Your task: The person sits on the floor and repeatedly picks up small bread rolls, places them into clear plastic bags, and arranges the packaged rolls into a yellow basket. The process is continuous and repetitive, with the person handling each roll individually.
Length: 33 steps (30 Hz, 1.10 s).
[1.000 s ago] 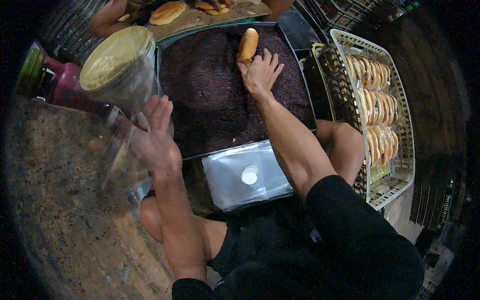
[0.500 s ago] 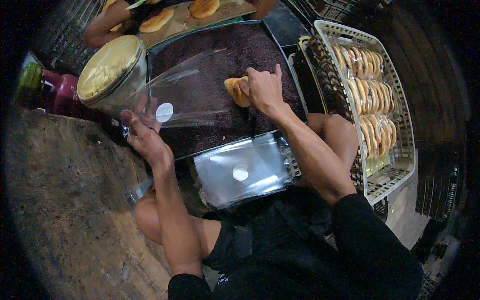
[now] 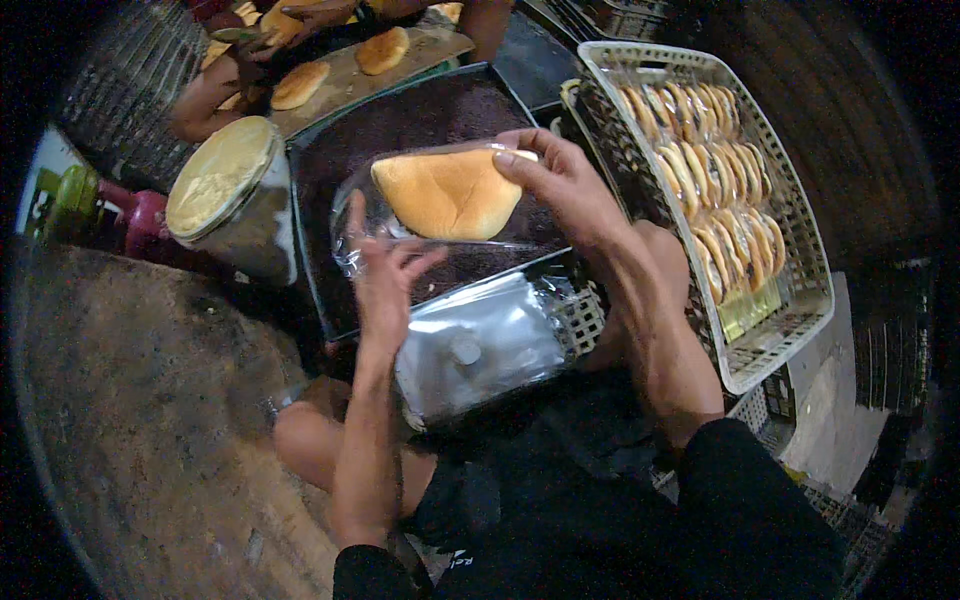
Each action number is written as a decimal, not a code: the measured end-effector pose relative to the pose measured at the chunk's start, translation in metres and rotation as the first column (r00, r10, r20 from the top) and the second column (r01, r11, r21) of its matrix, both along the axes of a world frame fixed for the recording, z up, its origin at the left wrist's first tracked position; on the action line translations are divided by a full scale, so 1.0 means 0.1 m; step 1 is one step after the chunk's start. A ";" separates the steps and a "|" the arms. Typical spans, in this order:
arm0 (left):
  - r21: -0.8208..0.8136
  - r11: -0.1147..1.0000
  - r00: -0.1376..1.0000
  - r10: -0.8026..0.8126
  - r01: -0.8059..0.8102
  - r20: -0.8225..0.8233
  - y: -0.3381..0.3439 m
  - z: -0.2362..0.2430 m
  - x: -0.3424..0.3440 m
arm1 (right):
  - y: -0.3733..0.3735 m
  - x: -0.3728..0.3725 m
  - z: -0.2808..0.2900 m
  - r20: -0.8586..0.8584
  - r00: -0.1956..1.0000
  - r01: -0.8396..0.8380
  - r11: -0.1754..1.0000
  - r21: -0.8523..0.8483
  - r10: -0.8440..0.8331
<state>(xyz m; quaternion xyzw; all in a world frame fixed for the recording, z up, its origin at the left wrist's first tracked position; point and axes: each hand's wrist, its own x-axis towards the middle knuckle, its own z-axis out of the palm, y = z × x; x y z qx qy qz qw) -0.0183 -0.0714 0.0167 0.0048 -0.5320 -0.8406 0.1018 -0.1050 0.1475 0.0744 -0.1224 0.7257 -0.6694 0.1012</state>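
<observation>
Above the dark-filled tray, a folded golden bun [image 3: 450, 195] is held level with its curved side toward me. My right hand [image 3: 560, 185] is closed on its right end, thumb in front. Thin clear plastic bag [image 3: 348, 225] film lies around the bun's left end and along its lower edge. My left hand [image 3: 385, 285] is below and left of the bun, fingers spread and touching the bag. Just in front of the tray lies a stack of clear plastic bags [image 3: 480, 345] with a pale round disc [image 3: 465, 348] on it.
The tray [image 3: 322, 290] holds dark crumbly filling. A tub of pale yellow cream [image 3: 225, 180] stands at its left. On the right, a white basket [image 3: 818, 250] holds rows of packed buns [image 3: 715, 175]. Another person's hands [image 3: 205, 100] work by a board with buns [image 3: 300, 86].
My right hand has lifted the bun toward me, where the plastic film now surrounds part of it. My left hand has moved right, and its fingers have spread.
</observation>
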 end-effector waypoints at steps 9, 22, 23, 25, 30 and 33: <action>0.674 0.737 0.989 -0.133 0.054 0.067 -0.25 0.01 0.04 | -0.77 0.64 -0.06 -0.801 0.597 0.328 0.925 0.191 -0.047; 0.004 0.724 0.633 -0.607 0.690 0.480 -0.05 -0.58 0.16 | 0.93 0.41 0.63 -0.565 0.817 0.443 0.750 0.490 -0.114; -0.275 0.520 0.547 -0.491 0.808 0.678 0.17 -0.47 0.20 | 1.43 0.30 0.66 -0.693 0.711 0.562 0.691 0.455 -0.122; -0.604 -0.067 0.580 -0.213 0.794 0.787 0.47 -0.43 0.32 | 2.74 0.20 0.43 -0.811 0.573 0.761 0.441 0.475 -0.115; -0.588 -0.258 0.556 -0.192 0.766 0.809 0.82 -0.51 0.20 | 4.81 0.52 -0.26 -0.593 0.702 0.592 -0.139 0.794 -0.394; -0.573 -0.048 0.536 -0.296 0.818 0.791 0.64 -0.57 0.26 | 4.63 0.12 -0.34 -0.456 0.839 0.436 -0.136 0.890 -0.295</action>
